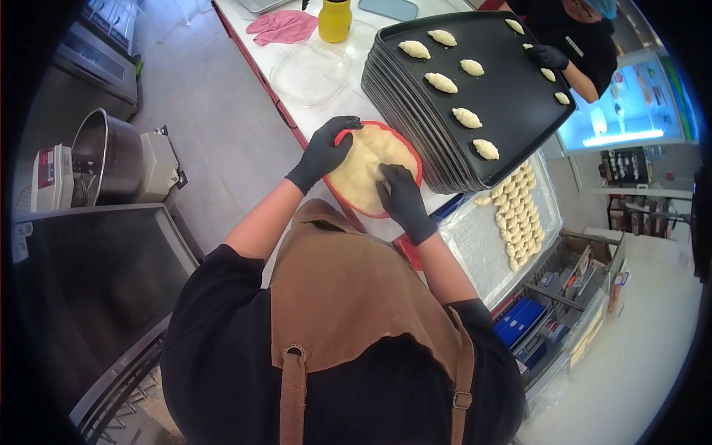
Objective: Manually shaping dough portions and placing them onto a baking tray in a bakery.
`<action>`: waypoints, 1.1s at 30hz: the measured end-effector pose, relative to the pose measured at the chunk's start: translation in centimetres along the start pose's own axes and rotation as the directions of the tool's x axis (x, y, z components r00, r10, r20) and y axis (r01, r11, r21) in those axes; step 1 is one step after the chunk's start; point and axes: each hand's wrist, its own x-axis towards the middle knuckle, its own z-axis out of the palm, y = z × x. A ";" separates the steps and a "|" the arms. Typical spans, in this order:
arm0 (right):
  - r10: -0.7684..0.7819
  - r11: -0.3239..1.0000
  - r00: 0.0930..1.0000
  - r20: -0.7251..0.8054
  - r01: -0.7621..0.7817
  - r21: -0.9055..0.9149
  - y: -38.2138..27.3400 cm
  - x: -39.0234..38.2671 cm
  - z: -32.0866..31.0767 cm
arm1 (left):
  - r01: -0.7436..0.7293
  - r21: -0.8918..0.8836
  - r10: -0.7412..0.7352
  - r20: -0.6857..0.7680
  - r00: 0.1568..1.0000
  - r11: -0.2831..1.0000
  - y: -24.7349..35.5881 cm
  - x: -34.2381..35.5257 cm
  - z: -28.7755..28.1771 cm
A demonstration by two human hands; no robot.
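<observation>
A red-rimmed bowl (417,152) rests at the edge of the white table, holding a pale, soft dough (357,182). My left hand (331,150), in a black glove, grips the bowl's rim at its upper left. At the right side of the bowl my right hand (403,196), also gloved in black, has its fingers closed on the dough's surface, pinching a fold of it; the fingertips are partly hidden. Just beyond stands a tall stack of black baking trays (423,111), the top one bearing several small shaped dough pieces (441,82).
Across the trays a co-worker's gloved hand (549,57) touches a dough piece. Rows of shaped pieces (519,215) lie on a plastic-covered tray (475,245) to the right. A clear lid (310,73), pink cloth (282,27) and yellow bottle (335,21) lie behind. A mixer bowl (111,159) stands left.
</observation>
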 end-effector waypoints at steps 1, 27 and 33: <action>0.009 0.999 0.999 0.041 -0.007 -0.038 0.1 0.3 0.0 | 0.002 -0.001 -0.002 -0.010 1.000 1.000 0.1 -0.3 0.0; 0.257 0.946 0.961 0.100 -0.271 0.176 0.2 1.9 1.5 | -0.154 0.265 0.149 0.040 0.988 0.952 1.4 -3.6 0.2; 0.557 0.188 0.628 0.543 -0.732 0.655 1.7 2.7 -1.0 | -0.388 0.581 0.229 0.330 0.916 0.715 4.1 -4.4 1.5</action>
